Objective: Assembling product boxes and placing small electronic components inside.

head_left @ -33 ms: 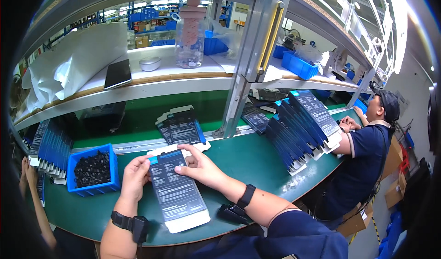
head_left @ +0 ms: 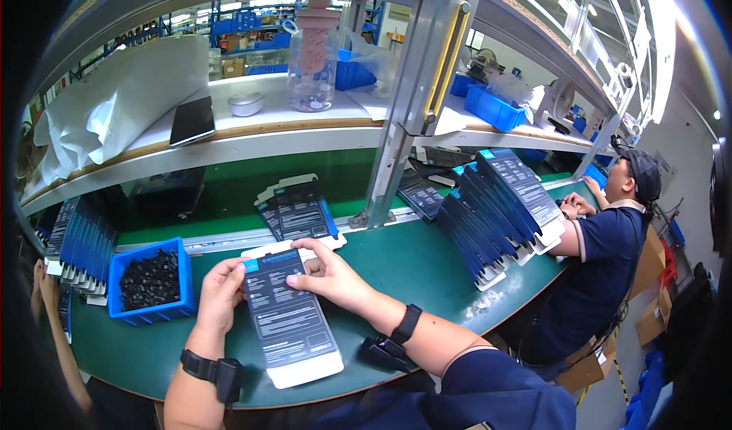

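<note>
While the left hand [head_left: 222, 289] pinches the upper left edge of a dark carton [head_left: 293, 319], the right hand [head_left: 329, 279] holds its upper right side, with the thumb lying on the printed face. The carton is in front of the person, over the green table [head_left: 404, 277], and its white flap [head_left: 305, 370] points toward the body. To the left stands a blue bin [head_left: 158, 313], which contains small black parts [head_left: 151, 280]. Farther, on the right, similar cartons [head_left: 522, 194] lean together near a co-worker [head_left: 610, 239]. Behind, a clear jar [head_left: 311, 79] stands on a shelf [head_left: 290, 142].
</note>
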Motion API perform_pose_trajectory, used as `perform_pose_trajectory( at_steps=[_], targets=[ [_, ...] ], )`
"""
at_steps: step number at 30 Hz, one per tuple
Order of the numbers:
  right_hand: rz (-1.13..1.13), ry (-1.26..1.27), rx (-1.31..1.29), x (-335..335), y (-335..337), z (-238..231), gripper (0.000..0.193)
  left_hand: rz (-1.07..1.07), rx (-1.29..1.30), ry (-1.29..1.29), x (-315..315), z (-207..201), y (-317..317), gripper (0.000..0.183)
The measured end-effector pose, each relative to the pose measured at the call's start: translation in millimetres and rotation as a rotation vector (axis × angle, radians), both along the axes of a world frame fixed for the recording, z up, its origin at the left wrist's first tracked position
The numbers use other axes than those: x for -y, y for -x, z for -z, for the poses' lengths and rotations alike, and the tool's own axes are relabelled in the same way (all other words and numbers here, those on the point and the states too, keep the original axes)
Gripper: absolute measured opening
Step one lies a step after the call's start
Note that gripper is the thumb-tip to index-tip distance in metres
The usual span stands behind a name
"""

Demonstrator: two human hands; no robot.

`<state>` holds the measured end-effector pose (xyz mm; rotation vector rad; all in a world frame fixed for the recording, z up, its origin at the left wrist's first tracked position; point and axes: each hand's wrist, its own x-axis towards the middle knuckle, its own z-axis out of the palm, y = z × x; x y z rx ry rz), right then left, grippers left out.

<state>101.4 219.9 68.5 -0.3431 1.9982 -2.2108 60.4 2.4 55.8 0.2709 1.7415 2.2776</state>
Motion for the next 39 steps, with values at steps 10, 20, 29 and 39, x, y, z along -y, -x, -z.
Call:
perform_pose_trajectory(
  at_steps=[10, 20, 29, 39],
  targets=[
    [0.092, 0.200, 0.064, -1, 5, 7, 0.039, 0.103, 0.056, -0.025, -3, 5, -1, 0.017],
    [0.103, 0.218, -0.042, -6, 2, 0, 0.028, 0.026, -0.004, -0.091, -7, -9, -10, 0.024],
    [-0.016, 0.021, -0.126, -10, 6, 0, 0.042, 0.048, 0.002, -0.004, -9, 0, -9, 0.022],
    [-0.203, -0.011, 0.230, -11, 1, -9, 0.038, 0.174, -0.049, 0.077, -21, 4, -19, 0.014]
  ],
)
